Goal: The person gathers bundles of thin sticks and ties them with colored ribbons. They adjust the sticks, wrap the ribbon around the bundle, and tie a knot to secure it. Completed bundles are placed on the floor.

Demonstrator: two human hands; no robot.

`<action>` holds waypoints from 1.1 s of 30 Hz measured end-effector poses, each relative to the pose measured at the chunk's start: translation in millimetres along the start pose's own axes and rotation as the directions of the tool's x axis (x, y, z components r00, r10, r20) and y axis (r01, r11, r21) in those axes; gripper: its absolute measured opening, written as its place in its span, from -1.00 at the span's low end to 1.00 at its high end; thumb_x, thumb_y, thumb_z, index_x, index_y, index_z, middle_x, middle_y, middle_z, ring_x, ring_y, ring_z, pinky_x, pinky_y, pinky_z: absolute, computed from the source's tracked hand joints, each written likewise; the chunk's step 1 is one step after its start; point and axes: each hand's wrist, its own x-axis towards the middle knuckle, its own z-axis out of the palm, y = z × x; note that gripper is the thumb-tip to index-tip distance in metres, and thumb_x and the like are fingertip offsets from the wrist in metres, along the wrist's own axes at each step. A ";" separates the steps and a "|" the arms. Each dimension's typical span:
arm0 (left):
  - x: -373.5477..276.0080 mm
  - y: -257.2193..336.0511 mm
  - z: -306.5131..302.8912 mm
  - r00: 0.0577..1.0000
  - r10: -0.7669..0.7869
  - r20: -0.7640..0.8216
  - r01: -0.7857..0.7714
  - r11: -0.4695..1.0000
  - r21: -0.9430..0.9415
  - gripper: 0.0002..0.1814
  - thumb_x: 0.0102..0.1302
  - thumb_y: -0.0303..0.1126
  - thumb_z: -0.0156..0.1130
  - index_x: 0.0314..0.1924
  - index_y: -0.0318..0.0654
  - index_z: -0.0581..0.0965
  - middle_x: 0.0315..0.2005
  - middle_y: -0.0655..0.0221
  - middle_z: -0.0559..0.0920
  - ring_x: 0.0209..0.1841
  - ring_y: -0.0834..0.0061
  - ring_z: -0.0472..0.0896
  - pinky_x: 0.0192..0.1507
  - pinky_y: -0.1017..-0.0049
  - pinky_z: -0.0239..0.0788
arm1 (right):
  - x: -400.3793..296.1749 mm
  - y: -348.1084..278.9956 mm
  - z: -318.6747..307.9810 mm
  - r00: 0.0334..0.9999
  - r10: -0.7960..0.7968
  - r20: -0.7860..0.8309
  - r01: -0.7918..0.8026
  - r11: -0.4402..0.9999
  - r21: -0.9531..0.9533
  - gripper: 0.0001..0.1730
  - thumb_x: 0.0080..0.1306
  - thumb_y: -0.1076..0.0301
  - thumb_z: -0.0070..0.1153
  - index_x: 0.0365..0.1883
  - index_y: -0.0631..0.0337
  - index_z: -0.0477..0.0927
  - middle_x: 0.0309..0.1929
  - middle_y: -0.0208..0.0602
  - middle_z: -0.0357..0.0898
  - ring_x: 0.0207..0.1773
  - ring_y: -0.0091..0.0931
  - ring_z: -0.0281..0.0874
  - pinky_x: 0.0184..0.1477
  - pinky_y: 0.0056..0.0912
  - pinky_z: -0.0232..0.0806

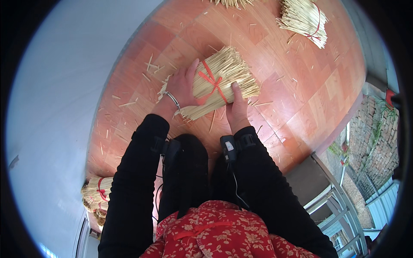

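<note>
A flat bundle of straw stalks (226, 69), bound round its middle with a knotted red ribbon (214, 83), lies between my two hands in the head view. My left hand (182, 85) grips its left end, fingers spread over the top, a silver bracelet (172, 100) at the wrist. At the near right edge my right hand (237, 108) holds the bundle, thumb on top; its other fingers are mostly hidden beneath. Small black devices are strapped to both forearms over black sleeves.
Loose straw pieces (128, 103) are scattered on the wood-patterned floor (290, 106). Another tied bundle (306, 22) lies at the far right, and part of one (230, 2) shows at the top. More tied bundles (98, 192) sit by the white wall (61, 87) at lower left. A metal-framed opening (347, 206) is at lower right.
</note>
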 end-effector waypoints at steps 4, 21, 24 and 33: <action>20.3 -23.4 -2.4 0.994 0.106 -0.013 -0.107 0.986 -0.128 0.35 -0.27 0.07 0.70 0.50 -0.26 0.18 0.21 -0.09 0.50 0.29 -0.08 0.46 0.36 0.17 0.33 | 13.8 1.1 -13.4 0.998 0.063 0.014 -0.063 0.995 0.077 -0.36 0.38 0.19 0.35 0.34 0.22 0.42 0.25 -0.30 0.56 0.31 -0.38 0.48 0.42 -0.18 0.31; 12.9 36.0 28.5 0.955 -0.294 -0.033 0.236 0.824 -0.516 0.50 -0.38 0.17 0.77 0.49 -0.36 0.13 0.35 -0.06 0.40 0.43 0.02 0.37 0.43 0.17 0.26 | 4.5 -50.0 17.0 0.977 -0.068 0.204 0.137 0.929 -0.345 -0.14 0.21 0.21 0.54 0.36 0.33 0.35 0.21 -0.17 0.57 0.19 -0.39 0.57 0.22 -0.32 0.43; 25.5 25.3 40.3 0.991 -0.127 -0.034 0.056 0.640 -0.767 0.45 -0.35 -0.01 0.82 0.49 -0.34 0.13 0.33 0.05 0.42 0.40 0.17 0.40 0.42 0.22 0.29 | 16.8 -43.4 10.2 0.981 0.003 0.194 0.068 0.932 -0.357 -0.27 0.28 0.18 0.49 0.30 0.31 0.45 0.19 -0.20 0.61 0.19 -0.41 0.58 0.21 -0.31 0.45; 23.0 13.2 42.7 0.996 -0.081 -0.047 0.009 0.586 -0.810 0.41 -0.26 -0.14 0.82 0.51 -0.36 0.08 0.30 0.11 0.45 0.35 0.26 0.45 0.41 0.27 0.31 | 32.3 -42.9 -6.0 0.976 0.117 0.184 -0.046 0.935 -0.351 -0.19 0.34 0.10 0.41 0.42 0.23 0.33 0.30 -0.22 0.52 0.31 -0.37 0.50 0.33 -0.24 0.38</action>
